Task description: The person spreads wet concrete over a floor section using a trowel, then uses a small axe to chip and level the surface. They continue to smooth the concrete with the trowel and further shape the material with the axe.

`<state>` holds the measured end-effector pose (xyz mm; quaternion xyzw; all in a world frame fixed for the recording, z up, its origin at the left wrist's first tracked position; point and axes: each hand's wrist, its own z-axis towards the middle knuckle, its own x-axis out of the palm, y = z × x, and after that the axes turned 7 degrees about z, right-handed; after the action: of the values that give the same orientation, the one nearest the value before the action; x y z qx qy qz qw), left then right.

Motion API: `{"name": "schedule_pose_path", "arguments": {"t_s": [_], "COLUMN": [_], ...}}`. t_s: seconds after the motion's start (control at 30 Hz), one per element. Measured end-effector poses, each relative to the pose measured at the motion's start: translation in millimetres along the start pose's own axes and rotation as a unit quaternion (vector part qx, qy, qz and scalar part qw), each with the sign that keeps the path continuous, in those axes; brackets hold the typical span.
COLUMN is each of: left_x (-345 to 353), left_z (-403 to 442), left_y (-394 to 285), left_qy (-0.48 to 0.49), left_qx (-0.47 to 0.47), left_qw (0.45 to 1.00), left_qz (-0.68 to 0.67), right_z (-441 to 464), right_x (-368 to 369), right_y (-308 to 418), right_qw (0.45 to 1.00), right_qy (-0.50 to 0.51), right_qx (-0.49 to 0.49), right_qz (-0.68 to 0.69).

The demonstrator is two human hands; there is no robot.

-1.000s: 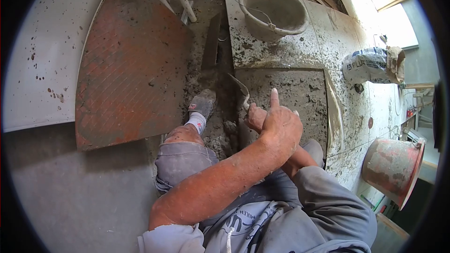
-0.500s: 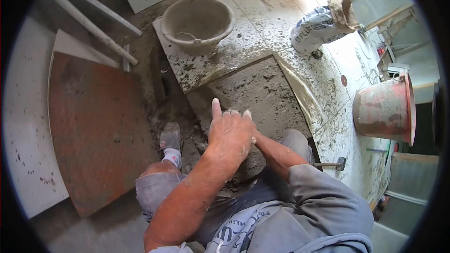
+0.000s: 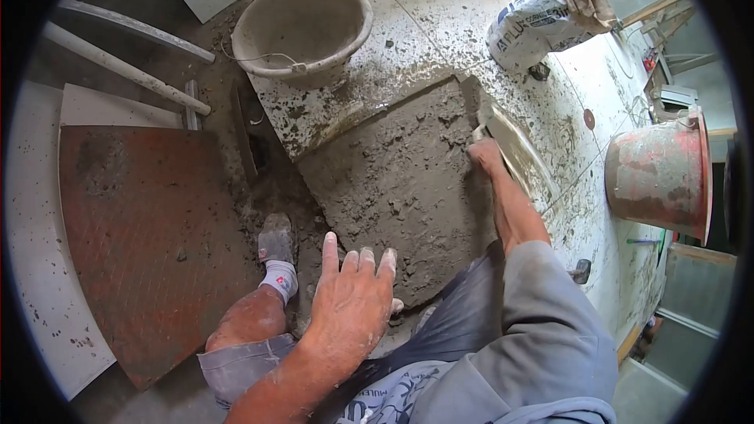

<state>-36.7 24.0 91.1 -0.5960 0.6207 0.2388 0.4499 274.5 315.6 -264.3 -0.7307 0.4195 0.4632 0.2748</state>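
A rectangular bed of rough grey mortar [image 3: 400, 180] lies in front of me, lumpy in its middle. At its far right corner my right hand [image 3: 488, 155] is closed round the handle of a trowel [image 3: 471, 98]. The mortar-grey blade is hard to tell from the bed. My left hand [image 3: 349, 298] hovers near the bed's close left edge, fingers stretched and apart, holding nothing. Its fingertips are whitish with dust.
A mortar-stained basin [image 3: 302, 27] stands beyond the bed, with a paper bag [image 3: 534, 31] farther right. A red bucket [image 3: 656, 177] lies on its side at right, near a hammer [image 3: 580, 271]. A reddish-brown board [image 3: 149, 243] lies left; pipes [image 3: 126, 71] rest behind it.
My hands, close together over the bed before, have parted. The right hand has swept to the far right corner with the trowel; the left has drawn back towards me, fingers spread.
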Motion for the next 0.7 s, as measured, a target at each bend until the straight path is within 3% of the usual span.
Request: {"name": "schedule_pose_path", "arguments": {"t_s": [0.03,0.07,0.1,0.17,0.2,0.3,0.37,0.43,0.53,0.57,0.6,0.67,0.7], "left_x": [0,1,4,2,-3,-10,-12,-18,-14,-10,-8,-8,-8], "left_z": [0,2,4,11,15,23,25,29,18,14,10,5,6], "left_y": [-2,-3,-4,-6,-5,-3,-8,-7,-2,0,0,2,3], "left_qy": [-0.004,-0.005,-0.005,-0.018,-0.006,-0.014,-0.034,-0.024,-0.033,-0.038,-0.033,-0.012,-0.012], "left_qx": [0.014,0.018,0.021,0.023,0.022,0.032,0.044,0.036,0.024,0.019,0.016,0.004,0.001], "left_qw": [1.000,1.000,1.000,1.000,1.000,0.999,0.998,0.999,0.999,0.999,0.999,1.000,1.000], "left_qz": [0.000,0.000,-0.003,-0.004,0.013,0.029,0.021,0.020,0.000,0.006,0.003,0.001,-0.004], "right_z": [-8,-22,-39,-41,-72,-103,-116,-113,-67,-26,-34,-28,-25], "right_x": [-7,-21,-34,30,-9,-6,-10,-39,-81,-44,-76,-51,-35], "right_y": [11,34,58,77,118,150,151,136,114,85,103,116,123], "right_qw": [0.997,0.985,0.914,0.958,0.891,0.899,0.923,0.910,0.834,0.858,0.766,0.705,0.761], "right_qy": [-0.025,-0.033,-0.044,-0.013,-0.020,0.016,0.040,-0.025,-0.031,0.020,0.024,0.020,0.022], "right_qx": [-0.054,0.080,0.208,0.079,0.214,0.214,0.152,0.158,0.284,0.254,0.321,0.348,0.312], "right_qz": [-0.055,0.150,0.346,0.274,0.399,0.382,0.350,0.383,0.472,0.446,0.557,0.617,0.569]}}
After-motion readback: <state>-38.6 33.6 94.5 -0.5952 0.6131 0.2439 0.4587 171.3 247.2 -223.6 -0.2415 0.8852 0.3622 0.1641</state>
